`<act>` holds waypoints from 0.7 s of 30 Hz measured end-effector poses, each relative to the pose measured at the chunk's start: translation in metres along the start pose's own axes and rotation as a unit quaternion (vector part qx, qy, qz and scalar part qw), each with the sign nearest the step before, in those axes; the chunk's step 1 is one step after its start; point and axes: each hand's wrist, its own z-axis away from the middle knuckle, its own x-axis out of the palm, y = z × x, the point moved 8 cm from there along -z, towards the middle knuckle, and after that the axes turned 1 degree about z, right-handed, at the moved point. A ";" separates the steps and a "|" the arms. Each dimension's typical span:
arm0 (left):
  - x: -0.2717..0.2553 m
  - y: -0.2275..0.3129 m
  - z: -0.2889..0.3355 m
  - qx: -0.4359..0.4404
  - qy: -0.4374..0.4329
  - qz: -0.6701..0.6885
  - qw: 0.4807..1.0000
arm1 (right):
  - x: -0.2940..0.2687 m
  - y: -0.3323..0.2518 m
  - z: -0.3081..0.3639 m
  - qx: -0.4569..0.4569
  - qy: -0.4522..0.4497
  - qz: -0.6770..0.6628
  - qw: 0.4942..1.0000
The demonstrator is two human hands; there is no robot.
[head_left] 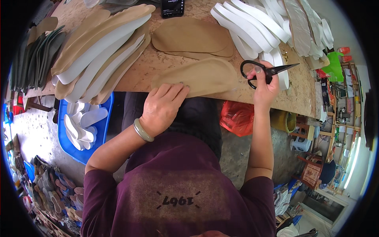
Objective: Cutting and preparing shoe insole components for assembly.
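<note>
- Resting over the near edge of a tan sole, the left hand has its fingertips on the upper surface; the thumb is hidden, so I cannot tell whether it pinches the piece.
- That sole lies at the front edge of the table, directly before the person, its long side running from left to right.
- The right hand is closed around black scissors, held to the right of the sole, with the blades together and the tip pointing right.
- A pale bangle circles the left wrist.
- Just beyond the sole, more tan pieces lie in a flat, overlapping pile, with a phone past them.
- To the left leans a row of tan and white soles; farther left stand dark ones.
- White strips are bunched at the upper right.
- Below the table, a blue bin holds white insoles, and a red bag sits right of the person's legs.
</note>
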 end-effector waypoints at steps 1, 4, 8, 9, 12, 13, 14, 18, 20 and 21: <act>0.003 0.000 -0.002 -0.029 -0.039 -0.015 0.999 | 0.007 -0.001 0.007 0.009 -0.023 -0.002 1.000; 0.005 0.024 -0.018 0.014 -0.015 0.032 0.999 | 0.042 -0.023 0.018 -0.077 -0.103 0.090 0.988; 0.034 0.027 -0.026 0.029 -0.033 -0.014 0.999 | 0.068 -0.025 0.002 -0.078 -0.139 0.136 0.978; 0.036 0.026 -0.025 0.039 -0.033 -0.011 0.999 | 0.082 -0.022 0.001 -0.106 -0.214 0.107 0.965; 0.035 0.026 -0.018 0.062 -0.037 -0.020 0.997 | 0.111 -0.019 0.010 -0.168 -0.349 0.144 0.910; 0.036 0.023 -0.017 0.056 -0.036 -0.020 0.998 | 0.119 -0.023 0.016 -0.243 -0.373 0.158 0.881; 0.038 0.022 -0.016 0.065 -0.042 -0.021 0.997 | 0.126 -0.026 0.023 -0.317 -0.394 0.171 0.846; 0.036 0.023 -0.018 0.081 -0.031 -0.022 0.996 | 0.122 -0.011 0.000 -0.277 -0.381 0.162 0.867; 0.034 0.022 -0.020 0.071 -0.027 -0.009 0.997 | 0.118 -0.008 0.005 -0.272 -0.340 0.165 0.885; 0.033 0.022 -0.020 0.060 -0.023 0.000 0.998 | 0.114 -0.008 0.005 -0.269 -0.298 0.165 0.901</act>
